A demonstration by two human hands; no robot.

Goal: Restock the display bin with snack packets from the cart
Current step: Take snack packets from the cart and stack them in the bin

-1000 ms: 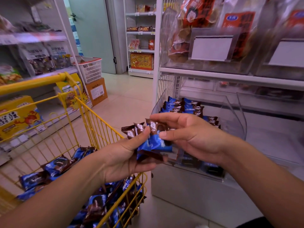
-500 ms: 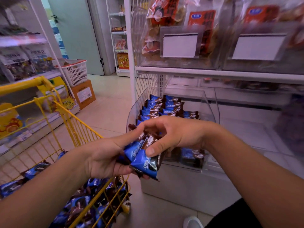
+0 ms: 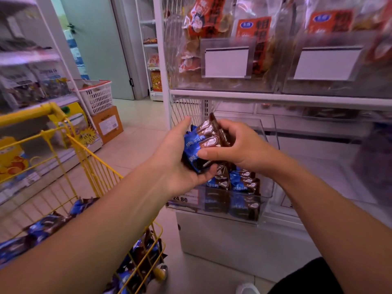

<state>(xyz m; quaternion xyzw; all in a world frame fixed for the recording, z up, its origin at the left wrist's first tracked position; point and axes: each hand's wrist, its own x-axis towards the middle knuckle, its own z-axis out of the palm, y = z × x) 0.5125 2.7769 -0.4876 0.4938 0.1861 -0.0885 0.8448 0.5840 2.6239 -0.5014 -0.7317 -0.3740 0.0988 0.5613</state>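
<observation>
Your two hands have come up and across from the yellow cart (image 3: 63, 145) toward the clear display bin (image 3: 266, 145) at centre right of the frame. A second ago they met lower down, over the cart's corner; now they sit directly in front of and above the bin's open top.

Your left hand (image 3: 176, 164) cups the bundle of snack packets (image 3: 203, 145) from below, fingers curled under it and thumb raised along its left side. Your right hand (image 3: 237, 149) grips the same bundle from the right, fingers wrapped over the top edge and thumb pressed across the front. The bundle has also turned, from lying roughly flat to standing more upright, brown ends up.

The bin already holds rows of the same blue and brown packets in its lower front part, just beneath your hands. More lie loose in the cart at lower left.

I judge this to mean the carry is done and the placing is about to begin. The bundle looks squared up for setting in as a stack. It is held above the stock, not yet touching it as far as I can tell.
</observation>
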